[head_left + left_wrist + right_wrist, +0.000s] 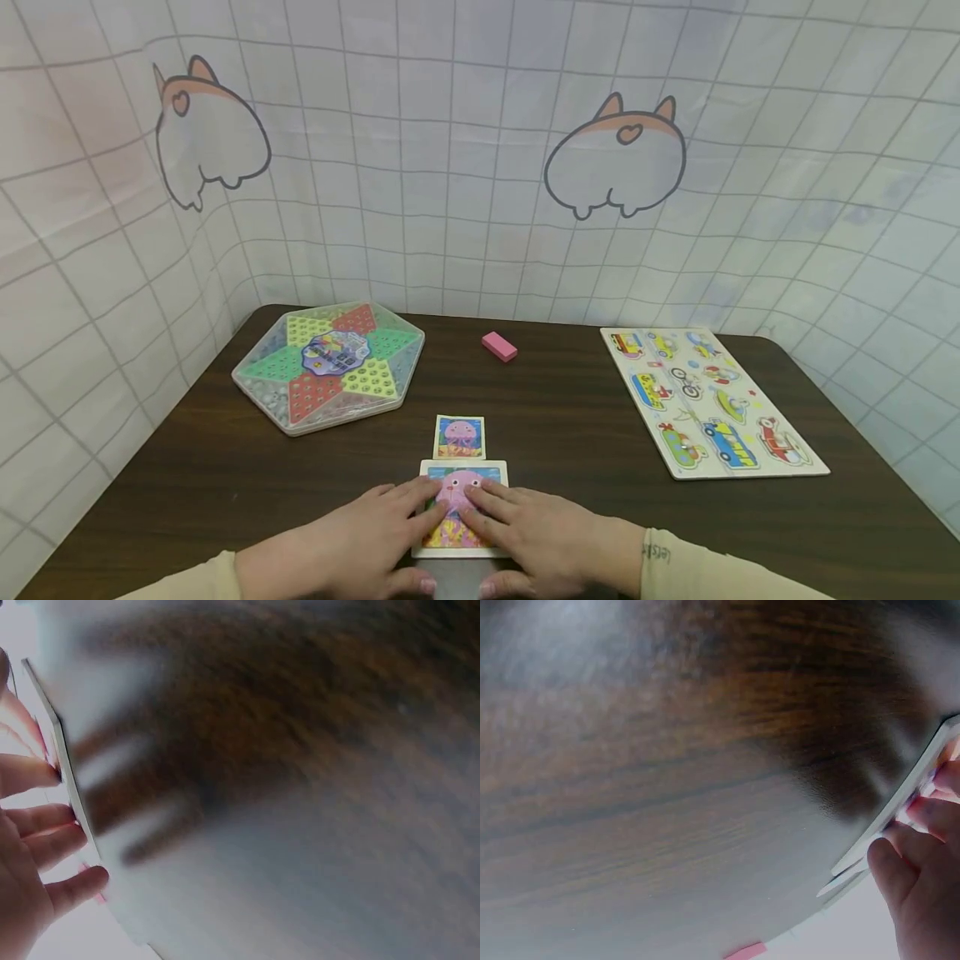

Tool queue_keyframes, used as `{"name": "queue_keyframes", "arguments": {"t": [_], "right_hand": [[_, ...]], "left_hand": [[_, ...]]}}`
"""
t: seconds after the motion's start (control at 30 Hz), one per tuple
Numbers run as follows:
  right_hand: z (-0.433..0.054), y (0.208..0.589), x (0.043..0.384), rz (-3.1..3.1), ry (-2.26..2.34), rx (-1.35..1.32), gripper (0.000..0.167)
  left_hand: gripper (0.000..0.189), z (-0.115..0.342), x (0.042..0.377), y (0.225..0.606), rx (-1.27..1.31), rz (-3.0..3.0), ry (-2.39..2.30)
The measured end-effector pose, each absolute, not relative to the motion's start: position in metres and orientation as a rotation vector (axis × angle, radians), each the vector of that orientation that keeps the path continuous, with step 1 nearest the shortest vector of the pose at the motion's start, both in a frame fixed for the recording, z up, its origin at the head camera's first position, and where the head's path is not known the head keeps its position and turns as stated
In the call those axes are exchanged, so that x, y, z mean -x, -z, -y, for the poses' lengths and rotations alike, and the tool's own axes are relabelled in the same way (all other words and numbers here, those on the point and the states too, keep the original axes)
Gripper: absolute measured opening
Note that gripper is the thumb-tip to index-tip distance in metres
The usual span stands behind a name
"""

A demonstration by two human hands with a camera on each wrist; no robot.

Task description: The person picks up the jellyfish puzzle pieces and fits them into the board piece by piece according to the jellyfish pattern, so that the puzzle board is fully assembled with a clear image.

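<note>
A small framed picture puzzle with a pink sea creature lies flat on the dark table in front of me. My left hand rests on its left side, fingers extended over the picture. From the other side my right hand lays its straight fingers on the picture; both thumbs point inward below the near edge. Just beyond the far edge is a smaller card with a matching picture. In the left wrist view, fingertips touch the puzzle's pale edge; the right wrist view shows fingers along the opposite edge.
At the back left lies a hexagonal Chinese checkers set in a clear case. A pink block sits at the back centre. On the right is a wooden vehicle puzzle board. A white gridded curtain hangs behind the table.
</note>
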State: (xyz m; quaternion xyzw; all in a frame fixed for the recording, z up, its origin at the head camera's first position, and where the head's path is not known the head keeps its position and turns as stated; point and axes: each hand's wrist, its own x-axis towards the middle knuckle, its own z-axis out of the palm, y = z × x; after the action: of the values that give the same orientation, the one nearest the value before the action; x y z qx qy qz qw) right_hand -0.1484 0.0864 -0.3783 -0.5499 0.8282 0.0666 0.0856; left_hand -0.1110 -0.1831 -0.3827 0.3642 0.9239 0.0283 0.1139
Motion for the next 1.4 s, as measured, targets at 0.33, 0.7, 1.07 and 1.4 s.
{"name": "queue_keyframes", "arguments": {"t": [0.33, 0.7, 1.07, 1.4], "right_hand": [[-0.085, 0.378, 0.147, -2.449, -0.237, 1.610, 0.086], [-0.087, 0.381, 0.149, -2.439, -0.211, 1.613, 0.085], [-0.077, 0.383, 0.143, -2.544, -0.172, 1.544, 0.090], [-0.077, 0.384, 0.143, -2.553, -0.237, 1.530, 0.095]], "left_hand": [[0.079, 0.181, 0.108, 0.384, -1.177, -2.734, -0.002], [0.080, 0.178, 0.109, 0.381, -1.055, -2.711, -0.229], [0.093, 0.169, 0.110, 0.387, -0.994, -2.795, -0.156], [0.092, 0.166, 0.109, 0.389, -0.977, -2.792, -0.067]]}}
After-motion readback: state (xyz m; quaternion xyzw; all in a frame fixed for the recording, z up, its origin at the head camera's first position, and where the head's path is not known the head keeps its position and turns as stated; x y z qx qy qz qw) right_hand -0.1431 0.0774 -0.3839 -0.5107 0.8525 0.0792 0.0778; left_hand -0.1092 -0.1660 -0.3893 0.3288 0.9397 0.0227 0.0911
